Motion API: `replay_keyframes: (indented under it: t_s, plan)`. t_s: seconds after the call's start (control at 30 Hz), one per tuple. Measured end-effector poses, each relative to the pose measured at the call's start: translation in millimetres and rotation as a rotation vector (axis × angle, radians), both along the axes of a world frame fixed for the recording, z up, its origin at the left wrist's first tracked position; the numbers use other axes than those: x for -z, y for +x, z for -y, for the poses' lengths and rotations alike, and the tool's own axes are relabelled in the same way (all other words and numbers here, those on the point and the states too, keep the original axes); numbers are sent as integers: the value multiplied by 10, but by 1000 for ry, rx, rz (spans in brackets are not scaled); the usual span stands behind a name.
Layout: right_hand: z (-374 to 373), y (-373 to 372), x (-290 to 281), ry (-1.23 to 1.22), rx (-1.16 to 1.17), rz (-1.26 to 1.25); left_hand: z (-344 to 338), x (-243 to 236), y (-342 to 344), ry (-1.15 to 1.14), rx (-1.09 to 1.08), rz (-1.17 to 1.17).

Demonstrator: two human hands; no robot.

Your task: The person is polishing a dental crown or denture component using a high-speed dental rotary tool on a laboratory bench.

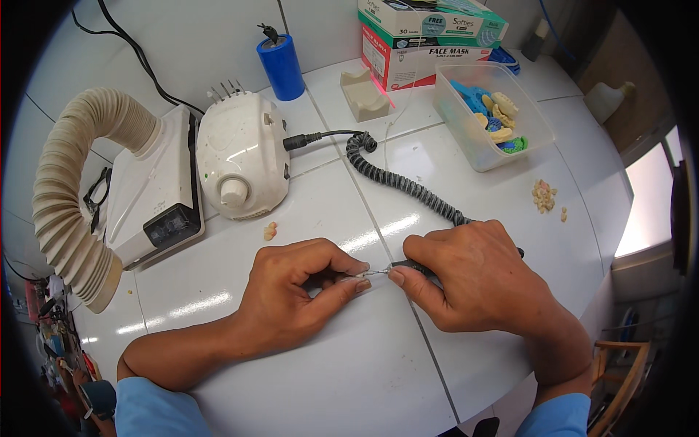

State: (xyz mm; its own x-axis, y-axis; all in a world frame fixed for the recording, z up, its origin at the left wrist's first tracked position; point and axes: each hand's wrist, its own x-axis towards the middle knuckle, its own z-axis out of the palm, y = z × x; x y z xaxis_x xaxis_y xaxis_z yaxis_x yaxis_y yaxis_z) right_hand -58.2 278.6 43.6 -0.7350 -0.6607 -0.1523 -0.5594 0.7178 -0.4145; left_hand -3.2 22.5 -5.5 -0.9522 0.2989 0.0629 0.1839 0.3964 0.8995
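My right hand (470,277) is wrapped round a black rotary handpiece (413,266), its thumb lying near the front end. A thin metal bur (377,272) sticks out of the handpiece toward the left. At the bur's tip, the thumb and forefinger of my left hand (302,288) are pinched together. Whatever sits between those fingertips is too small and covered to make out. From the handpiece, a coiled black cord (408,186) runs back to a white motor control box (244,156) with a round knob.
Left of the control box stands a white machine (156,197) with a ribbed hose (62,182). Small tooth-like pieces lie in a pile (543,197) at right and a little cluster (270,231). Behind are a clear tub (466,146) of dental models, a cradle (364,95), a blue cylinder (280,69) and cardboard boxes (422,65).
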Motion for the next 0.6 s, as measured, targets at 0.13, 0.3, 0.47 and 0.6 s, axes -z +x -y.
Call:
replay_keyframes:
  t_s: [0.13, 0.3, 0.47, 0.6]
  plan:
    - [4, -14, -33, 46, -23, -6, 1, -4, -2, -16, 1, 5]
    - [12, -19, -47, 54, -20, 8, 2, 1, 4, -3, -3, 5]
    - [11, -21, -40, 51, -26, 0, -7, 5, 3, 1, -4, 2]
    - [5, -14, -35, 50, -29, -1, -7, -1, 5, -2, -4, -4]
